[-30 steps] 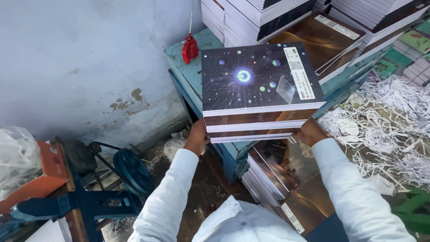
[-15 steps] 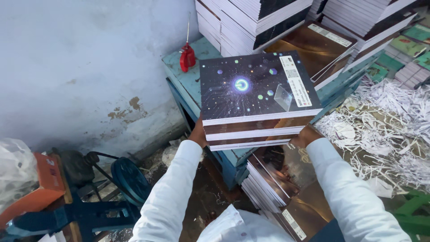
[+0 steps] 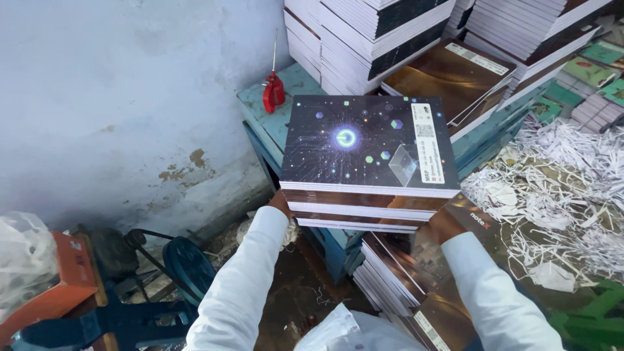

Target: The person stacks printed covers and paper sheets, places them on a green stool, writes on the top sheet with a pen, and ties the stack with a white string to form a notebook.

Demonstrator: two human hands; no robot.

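I carry a thick stack of notebooks (image 3: 364,162) in front of me; the top cover is dark with a glowing circuit pattern and a white label strip. My left hand (image 3: 279,203) grips under the stack's left edge and my right hand (image 3: 444,224) under its right edge. Both arms are in white sleeves. The fingers are mostly hidden beneath the stack.
A teal table (image 3: 263,107) against the pale wall holds tall notebook piles (image 3: 377,32) and a red oil can (image 3: 273,91). More brown-covered notebooks (image 3: 403,273) are stacked low by my legs. Paper shreds (image 3: 559,195) cover the floor right. A blue machine (image 3: 182,266) stands left.
The view has shifted a little and the stack sits slightly higher and closer to the table; both hands keep the same grip.
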